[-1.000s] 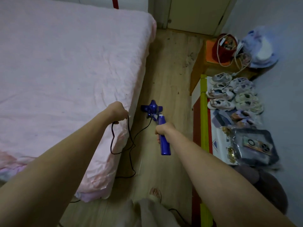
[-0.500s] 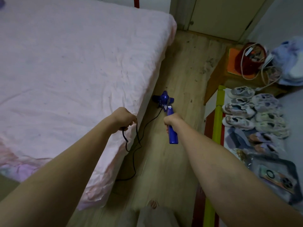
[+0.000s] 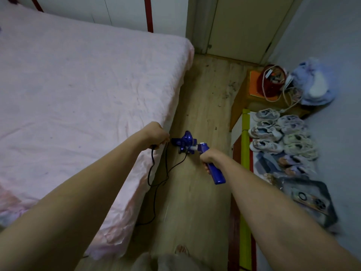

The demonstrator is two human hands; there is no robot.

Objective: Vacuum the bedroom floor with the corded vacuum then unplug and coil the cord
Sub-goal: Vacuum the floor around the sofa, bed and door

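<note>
A blue corded vacuum [image 3: 185, 142] stands on the wooden floor [image 3: 203, 106] in the aisle beside the bed. My right hand [image 3: 208, 156] grips its blue handle [image 3: 215, 175], which points back toward me. My left hand [image 3: 157, 134], at the bed's edge, holds a loop of the black cord [image 3: 154, 178]. The cord hangs down along the mattress side and trails over the floor toward me. Dirt specks lie on the floor farther ahead, near the door.
A bed with a pink sheet [image 3: 78, 98] fills the left. On the right are a low wooden stand with a red bag [image 3: 272, 83], rows of shoes [image 3: 281, 132], a yellow and red mat edge [image 3: 245, 173] and a dark tray [image 3: 312, 198]. A closed door [image 3: 242, 26] ends the aisle. My foot [image 3: 181, 250] is below.
The view has swung upward and the vacuum sits farther along the aisle, close to the bed's side. Both hands keep their holds on cord and handle.
</note>
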